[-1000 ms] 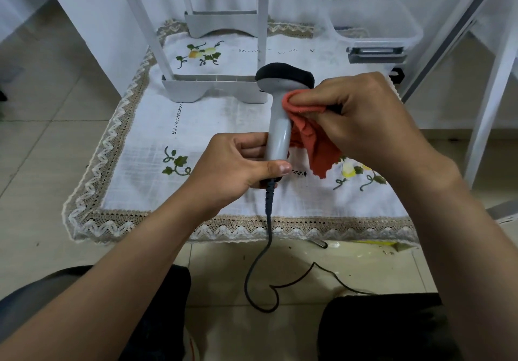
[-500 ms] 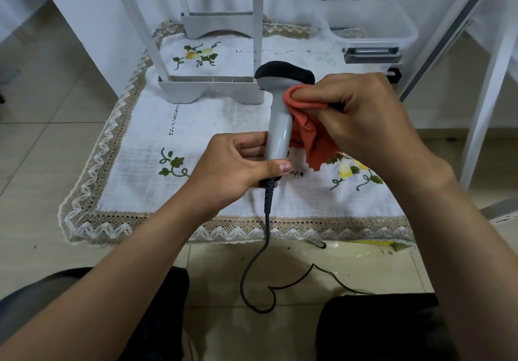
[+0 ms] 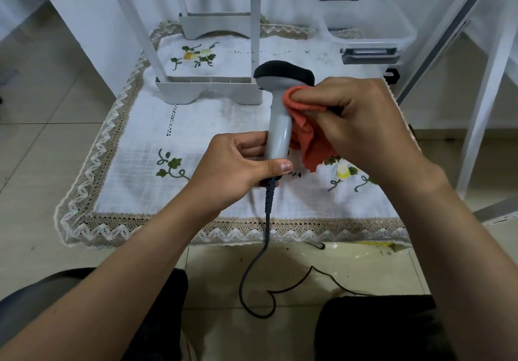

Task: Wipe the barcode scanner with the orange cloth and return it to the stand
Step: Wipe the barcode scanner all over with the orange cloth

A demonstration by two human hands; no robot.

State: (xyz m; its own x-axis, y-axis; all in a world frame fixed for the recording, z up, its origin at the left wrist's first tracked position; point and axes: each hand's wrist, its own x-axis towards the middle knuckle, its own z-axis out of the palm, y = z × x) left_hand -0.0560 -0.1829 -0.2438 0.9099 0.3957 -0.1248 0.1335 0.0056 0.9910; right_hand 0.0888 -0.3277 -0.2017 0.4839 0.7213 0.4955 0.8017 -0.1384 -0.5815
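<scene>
In the head view, the grey plastic barcode scanner with a black head stands nearly upright above the desk with the white embroidered, lace-edged cloth, its long axis running from the black cord end at the bottom up and slightly away to the head. The left hand is closed around the lower handle, thumb across the front and fingers wrapped behind, so the scanner is carried clear of the desk with its dark cable hanging to the floor. The right hand lies just to the scanner's right, its fingers pinched shut on the orange woven cloth; a bunched fold presses against the neck just under the head, the rest dangling beside the handle. The wipe seems mid-course; the next stroke probably runs along the handle's length. Which object is the stand cannot be told, though a white plastic frame base sits behind the scanner.
</scene>
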